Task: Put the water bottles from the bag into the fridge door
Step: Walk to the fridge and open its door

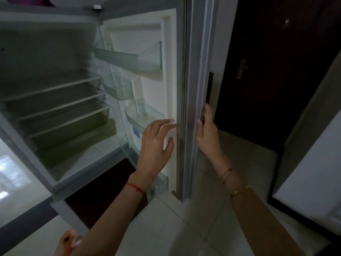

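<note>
At the centre stands the tall white fridge door [171, 89], swung open, its clear plastic door bins [147, 58] empty. The right hand [207, 133] at three o'clock wraps the door's edge; the left hand [156, 141] is spread, empty. No bottles or bag are identifiable. Best steady the door wide before loading.

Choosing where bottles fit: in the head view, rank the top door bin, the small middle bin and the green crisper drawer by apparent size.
1. Green crisper drawer
2. Top door bin
3. Small middle bin
The drawer is blurred and nearer, so its lead is unsure.
</note>
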### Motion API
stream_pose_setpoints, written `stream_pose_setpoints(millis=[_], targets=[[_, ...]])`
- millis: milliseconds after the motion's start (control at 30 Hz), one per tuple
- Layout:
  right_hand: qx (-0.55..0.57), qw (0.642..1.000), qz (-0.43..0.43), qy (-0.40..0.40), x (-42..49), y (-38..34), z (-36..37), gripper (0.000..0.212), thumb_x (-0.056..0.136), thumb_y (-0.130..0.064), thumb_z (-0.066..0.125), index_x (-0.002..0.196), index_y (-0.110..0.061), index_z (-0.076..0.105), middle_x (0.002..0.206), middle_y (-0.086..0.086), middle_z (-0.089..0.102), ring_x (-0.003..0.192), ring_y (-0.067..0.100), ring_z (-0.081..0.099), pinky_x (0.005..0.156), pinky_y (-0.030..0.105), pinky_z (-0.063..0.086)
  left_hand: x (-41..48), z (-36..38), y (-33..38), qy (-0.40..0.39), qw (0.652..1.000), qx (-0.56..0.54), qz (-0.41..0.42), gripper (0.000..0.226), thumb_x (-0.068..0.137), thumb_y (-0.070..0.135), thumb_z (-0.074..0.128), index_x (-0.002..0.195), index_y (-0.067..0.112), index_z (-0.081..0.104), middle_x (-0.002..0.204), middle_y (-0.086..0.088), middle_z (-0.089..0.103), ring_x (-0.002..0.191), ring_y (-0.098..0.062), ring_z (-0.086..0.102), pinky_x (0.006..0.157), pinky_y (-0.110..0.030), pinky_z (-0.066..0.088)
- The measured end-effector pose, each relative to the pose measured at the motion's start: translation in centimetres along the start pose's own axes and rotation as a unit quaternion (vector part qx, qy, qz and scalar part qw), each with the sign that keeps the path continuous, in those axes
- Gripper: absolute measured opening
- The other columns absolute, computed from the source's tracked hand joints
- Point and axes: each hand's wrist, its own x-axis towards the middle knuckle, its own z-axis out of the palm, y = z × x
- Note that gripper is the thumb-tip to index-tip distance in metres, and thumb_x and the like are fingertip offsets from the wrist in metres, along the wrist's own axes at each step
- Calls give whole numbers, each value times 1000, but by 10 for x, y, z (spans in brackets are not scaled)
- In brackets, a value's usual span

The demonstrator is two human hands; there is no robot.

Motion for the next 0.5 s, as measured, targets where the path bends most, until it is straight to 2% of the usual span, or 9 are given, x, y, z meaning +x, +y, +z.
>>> stream_pose_setpoints(millis=[100, 167, 233, 267, 400, 500], targets=[[-15, 1000, 15, 10, 17, 17, -10, 56, 102, -15, 35, 152, -16, 10, 140, -7, 39, 118, -2, 38, 97, 5, 26, 13, 18, -6, -15, 1000, -7, -1, 37, 88, 9, 59, 125, 14, 61, 131, -6, 57, 125, -24, 49, 107, -44, 39], [-23, 999, 17, 15, 29, 30, -16, 55, 103, -14, 33, 153, -15, 9, 151, 1, 34, 124, -2, 31, 101, 4, 20, 21, 31, -10, -21, 1000, -14, 1, 40, 88, 10, 59, 128, 15, 59, 133, -6, 55, 127, -23, 47, 108, -47, 38], [-30, 999, 13, 23, 42, 43, -21, 54, 103, -14, 32, 153, -14, 10, 153, 5, 32, 127, -1, 32, 103, 4, 20, 28, 44, -12, -24, 1000, -16, 4, 43, 89, 10, 58, 132, 16, 55, 137, -6, 52, 133, -23, 43, 112, -52, 32], [-32, 999, 12, 27, 48, 50, -23, 54, 103, -15, 32, 153, -15, 11, 154, 5, 32, 129, 0, 34, 106, 7, 22, 32, 50, -12, -26, 1000, -15, 6, 45, 90, 11, 58, 134, 17, 53, 141, -6, 49, 138, -23, 39, 116, -54, 27], [-32, 998, 19, 44, 72, 73, -28, 54, 103, -15, 31, 153, -16, 12, 154, 6, 33, 139, 16, 38, 118, 35, 28, 50, 73, -12, -33, 999, -4, 20, 53, 93, 13, 55, 145, 17, 42, 153, -5, 38, 150, -23, 20, 122, -53, 12], [-39, 997, 31, 51, 91, 89, -32, 54, 102, -14, 32, 153, -16, 13, 152, 8, 38, 136, 20, 43, 115, 42, 34, 66, 88, -14, -39, 999, 7, 30, 60, 95, 18, 53, 151, 18, 31, 160, -4, 27, 153, -20, 9, 123, -52, 6]])
